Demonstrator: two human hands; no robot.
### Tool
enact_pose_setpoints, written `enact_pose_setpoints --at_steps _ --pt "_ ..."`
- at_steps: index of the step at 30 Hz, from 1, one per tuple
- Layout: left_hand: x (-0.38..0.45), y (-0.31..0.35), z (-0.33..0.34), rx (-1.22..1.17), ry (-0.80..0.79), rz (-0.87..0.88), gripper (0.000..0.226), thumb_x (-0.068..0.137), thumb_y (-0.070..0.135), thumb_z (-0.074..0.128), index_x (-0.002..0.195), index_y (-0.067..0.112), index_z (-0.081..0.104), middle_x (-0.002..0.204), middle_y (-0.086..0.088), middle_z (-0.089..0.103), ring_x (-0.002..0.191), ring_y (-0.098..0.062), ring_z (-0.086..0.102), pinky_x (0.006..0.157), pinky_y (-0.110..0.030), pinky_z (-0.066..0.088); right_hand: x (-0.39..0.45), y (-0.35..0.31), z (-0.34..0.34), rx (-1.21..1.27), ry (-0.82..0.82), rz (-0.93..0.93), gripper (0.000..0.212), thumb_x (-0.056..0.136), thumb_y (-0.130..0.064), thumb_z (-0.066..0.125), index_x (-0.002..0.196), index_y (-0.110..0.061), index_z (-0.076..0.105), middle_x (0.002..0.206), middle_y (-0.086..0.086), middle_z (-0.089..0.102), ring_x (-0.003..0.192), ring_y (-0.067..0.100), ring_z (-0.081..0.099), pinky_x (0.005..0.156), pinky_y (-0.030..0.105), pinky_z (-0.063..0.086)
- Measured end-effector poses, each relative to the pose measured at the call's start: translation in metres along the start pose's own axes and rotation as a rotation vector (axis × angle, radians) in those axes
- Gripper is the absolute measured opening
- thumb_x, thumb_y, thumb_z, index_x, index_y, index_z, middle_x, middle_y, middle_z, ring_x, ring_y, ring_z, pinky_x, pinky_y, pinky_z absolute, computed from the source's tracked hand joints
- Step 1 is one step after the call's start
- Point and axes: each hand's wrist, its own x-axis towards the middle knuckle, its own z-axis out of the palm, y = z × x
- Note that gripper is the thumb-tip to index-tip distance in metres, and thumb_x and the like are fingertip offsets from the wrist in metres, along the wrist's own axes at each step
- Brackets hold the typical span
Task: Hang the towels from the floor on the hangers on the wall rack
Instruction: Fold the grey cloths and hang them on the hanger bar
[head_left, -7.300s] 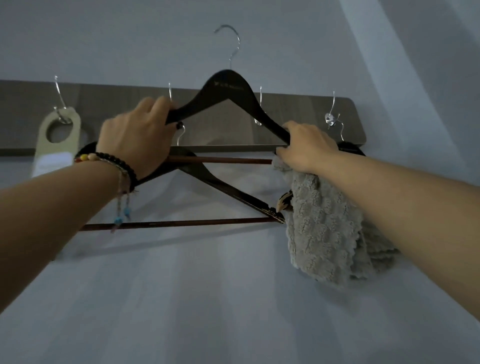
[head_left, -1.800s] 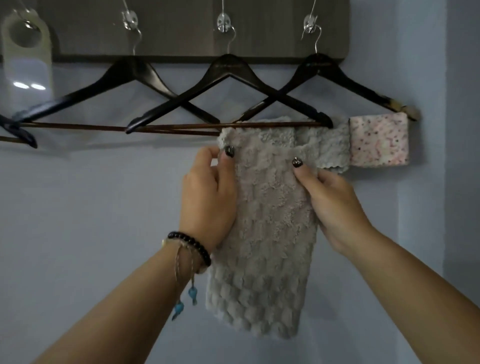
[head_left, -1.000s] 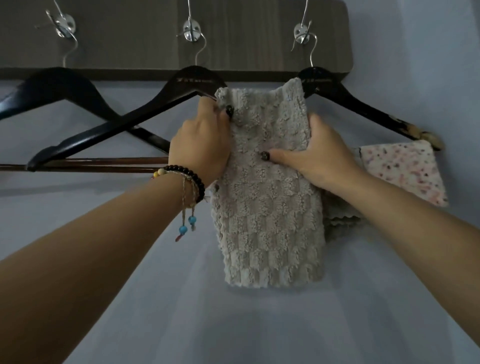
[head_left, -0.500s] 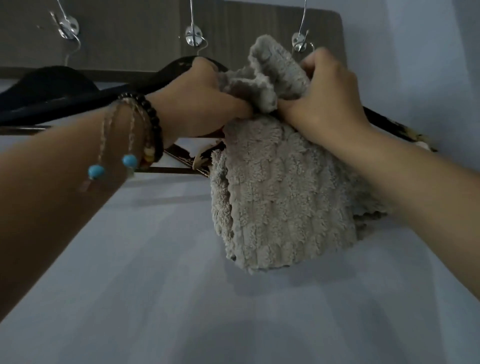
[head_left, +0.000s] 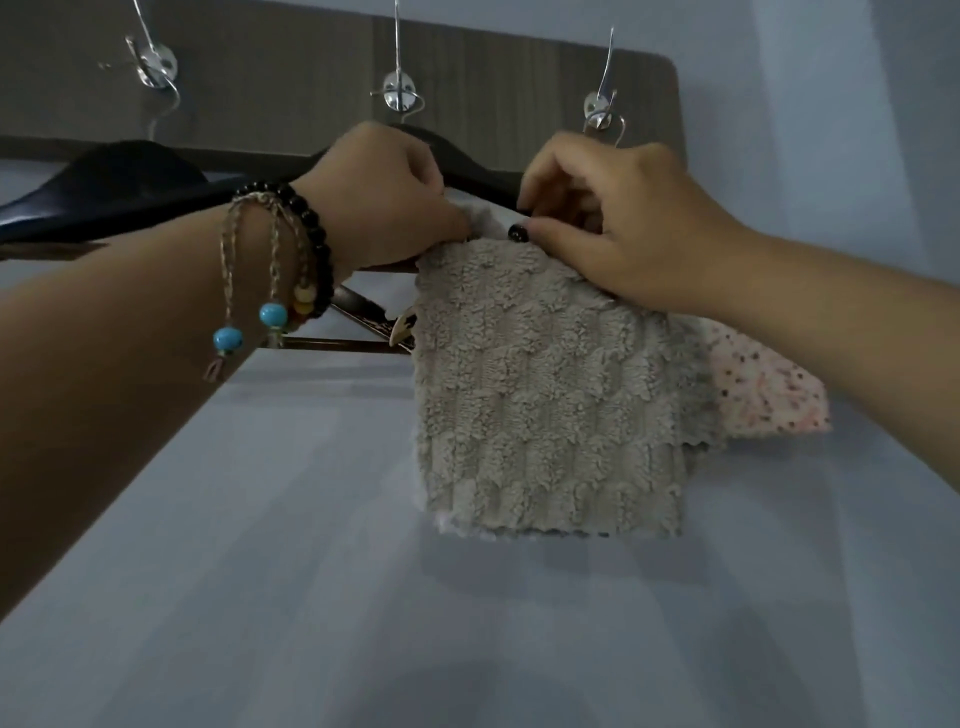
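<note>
Towels hang below a wall rack as a person works at the top edge of a grey waffle-textured towel, which drapes down from a dark hanger suspended on the rack's middle hook. Left hand, just below that hook, has its fingers curled in at the towel's upper left corner, bunching the cloth against the hanger; a beaded bracelet with blue beads circles the wrist. Right hand, below the rack's right-hand hook, pinches the towel's upper edge between its dark-nailed thumb and curled fingers. How the cloth passes over the hanger is hidden by both hands. Below the right forearm, partly behind the grey towel, a pink speckled towel hangs lower and to the right of the rack. Another dark hanger hangs under the rack's left-hand hook, its arm running behind the left wrist. A reddish-brown hanger bar and a worn hanger tip show just left of the grey towel, beneath the left wrist. Rack and hangers are set against a pale wall.
</note>
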Motion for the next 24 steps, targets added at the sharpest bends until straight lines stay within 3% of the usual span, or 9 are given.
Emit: enact_pose_setpoints --at_steps 3,5,7,10,12,14,16,20,24 --pt "0.000 -0.001 -0.001 0.012 0.013 0.007 0.023 0.081 0.019 0.069 0.064 0.017 0.055 0.063 0.006 0.049 0.056 -0.005 0.043 0.046 -0.010 0.037 0.002 -0.005 -0.001 -0.124 0.033 -0.124 0.009 0.091 -0.015 0.062 0.092 -0.006 0.061 0.094 0.005 0.058 0.086 0.013 0.054 0.078 0.021 0.044" --pt "0.001 0.000 -0.002 0.016 -0.011 -0.006 0.018 0.081 0.019 0.069 0.067 0.017 0.058 0.067 0.005 0.052 0.060 -0.005 0.045 0.052 -0.016 0.038 0.004 -0.010 -0.001 -0.226 0.051 -0.255 0.008 0.091 -0.008 0.060 0.092 -0.001 0.062 0.096 0.013 0.057 0.089 0.015 0.050 0.080 0.026 0.043" --pt "0.001 0.000 -0.004 0.008 -0.042 -0.021 0.016 0.082 0.021 0.069 0.068 0.018 0.061 0.072 0.005 0.056 0.066 -0.005 0.050 0.058 -0.020 0.042 0.003 -0.014 0.001 -0.192 0.007 -0.280 0.014 0.093 -0.006 0.052 0.098 0.001 0.063 0.095 0.008 0.058 0.085 0.012 0.051 0.077 0.019 0.041" --pt "0.000 -0.003 -0.008 0.005 -0.115 -0.048 0.015 0.081 0.032 0.071 0.074 0.019 0.068 0.084 0.002 0.065 0.082 -0.011 0.059 0.075 -0.029 0.051 -0.001 -0.017 0.000 -0.071 -0.195 -0.056 0.026 0.101 -0.023 0.042 0.103 -0.008 0.063 0.082 -0.005 0.061 0.068 0.003 0.051 0.061 0.008 0.035" --pt "-0.002 -0.004 -0.012 0.032 -0.163 -0.059 0.020 0.078 0.041 0.072 0.076 0.022 0.073 0.092 0.003 0.068 0.090 -0.013 0.059 0.084 -0.034 0.050 -0.003 -0.014 -0.001 -0.081 -0.373 0.058 0.041 0.099 -0.048 0.037 0.095 -0.016 0.063 0.074 -0.009 0.057 0.066 0.001 0.053 0.060 0.015 0.037" --pt "-0.003 -0.004 -0.015 0.068 -0.262 -0.050 0.023 0.075 0.046 0.071 0.079 0.024 0.075 0.097 0.008 0.069 0.095 -0.010 0.058 0.083 -0.029 0.043 -0.001 -0.011 -0.002 -0.069 -0.486 0.115 0.058 0.083 -0.070 0.033 0.090 -0.020 0.061 0.077 -0.006 0.057 0.070 0.006 0.055 0.063 0.028 0.041" --pt "-0.007 -0.001 -0.019 0.119 -0.411 -0.025 0.028 0.069 0.049 0.073 0.083 0.025 0.077 0.098 0.014 0.071 0.101 -0.006 0.058 0.088 -0.025 0.040 0.005 -0.010 -0.003 -0.076 -0.567 0.162 0.065 0.069 -0.085 0.041 0.085 -0.024 0.059 0.076 -0.006 0.058 0.068 0.007 0.055 0.060 0.031 0.041" --pt "-0.010 0.003 -0.018 0.273 -0.538 0.034 0.040 0.059 0.053 0.076 0.090 0.028 0.076 0.088 0.018 0.073 0.092 0.001 0.060 0.080 -0.018 0.038 0.025 -0.012 -0.009 -0.018 -0.851 0.353 0.062 0.045 -0.077 0.070 0.092 -0.037 0.064 0.083 -0.021 0.071 0.070 -0.005 0.066 0.068 0.022 0.051" --pt "-0.008 0.003 -0.006 0.390 -0.513 0.023 0.046 0.064 0.061 0.071 0.093 0.025 0.074 0.089 0.009 0.073 0.089 -0.007 0.061 0.087 -0.030 0.043 0.038 -0.014 -0.005 -0.128 -1.008 0.385 0.074 0.033 -0.072 0.077 0.097 -0.037 0.068 0.082 -0.025 0.071 0.076 0.000 0.067 0.072 0.018 0.049"
